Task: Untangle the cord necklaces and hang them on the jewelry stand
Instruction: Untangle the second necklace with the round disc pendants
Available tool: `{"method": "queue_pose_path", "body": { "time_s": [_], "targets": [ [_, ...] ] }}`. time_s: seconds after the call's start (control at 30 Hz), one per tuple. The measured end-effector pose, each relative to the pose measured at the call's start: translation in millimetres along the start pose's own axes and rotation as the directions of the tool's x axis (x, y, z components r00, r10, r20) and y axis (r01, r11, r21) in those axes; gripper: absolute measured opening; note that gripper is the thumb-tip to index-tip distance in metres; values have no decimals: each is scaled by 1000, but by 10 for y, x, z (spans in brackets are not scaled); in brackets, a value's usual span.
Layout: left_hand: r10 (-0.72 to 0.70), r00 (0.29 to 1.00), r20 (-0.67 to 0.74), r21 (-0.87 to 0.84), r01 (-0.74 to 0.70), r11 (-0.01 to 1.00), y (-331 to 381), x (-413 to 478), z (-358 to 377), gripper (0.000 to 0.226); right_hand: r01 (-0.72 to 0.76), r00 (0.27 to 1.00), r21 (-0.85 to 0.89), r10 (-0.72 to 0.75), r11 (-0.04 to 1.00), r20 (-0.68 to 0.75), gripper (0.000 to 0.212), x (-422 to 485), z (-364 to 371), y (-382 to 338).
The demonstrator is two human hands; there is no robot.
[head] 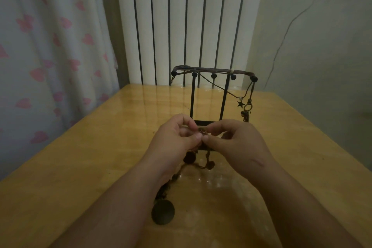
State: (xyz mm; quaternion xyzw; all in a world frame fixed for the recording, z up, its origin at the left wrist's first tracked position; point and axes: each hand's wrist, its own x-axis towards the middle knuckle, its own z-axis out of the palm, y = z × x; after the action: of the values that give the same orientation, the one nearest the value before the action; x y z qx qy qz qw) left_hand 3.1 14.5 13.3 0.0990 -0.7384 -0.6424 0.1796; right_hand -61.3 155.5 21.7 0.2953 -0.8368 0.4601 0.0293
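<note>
Thumb and fingertips of left hand (177,137) and right hand (235,143) are pinching the knot (202,130) between them; necklace (189,158) is trailing toward the person, stand (193,96) sitting just behind.

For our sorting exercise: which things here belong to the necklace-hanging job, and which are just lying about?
Job: tangled cord necklace, pinched by left hand and right hand; jewelry stand; star-pendant necklace hung on it.
Lying about: tiny speck on the wooden table; heart-print curtain; radiator.

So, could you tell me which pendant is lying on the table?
The big dark round disc by the left forearm; the star and the charm cluster hang off the jewelry stand's right end.
</note>
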Motion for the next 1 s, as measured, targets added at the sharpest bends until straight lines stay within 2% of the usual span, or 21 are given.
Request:
{"method": "queue_pose_path", "body": {
  "time_s": [0.17,0.37,0.47,0.67,0.8,1.0],
  "targets": [
    [1,1000,-20,27,-1,1000,-2,-7,8,16,10,1000,77,-9,997,-12,3,0,-16,3],
    [30,997,-66,32,-28,999,68,-28,-21,22,4,1000,-61,-5,998,-28,7,14,-8,44],
    [51,997,-65,91,-45,995,92,-32,-30,19,22,999,-125,-28,992,-41,10,2,-8,31],
    [118,993,10,293,-116,949,74,-49,-38,10,83,994,-153,-92,985,-51,13,-14,-13,1],
    [140,990,-8,320,-130,938,66,-45,-37,6,108,993,-175,-114,979,-22,10,-13,-14,3],
    [190,982,-9,361,-174,916,39,-14,-77,13,130,991,-200,-130,971,11,26,-11,-39,-6]
  ]
}}
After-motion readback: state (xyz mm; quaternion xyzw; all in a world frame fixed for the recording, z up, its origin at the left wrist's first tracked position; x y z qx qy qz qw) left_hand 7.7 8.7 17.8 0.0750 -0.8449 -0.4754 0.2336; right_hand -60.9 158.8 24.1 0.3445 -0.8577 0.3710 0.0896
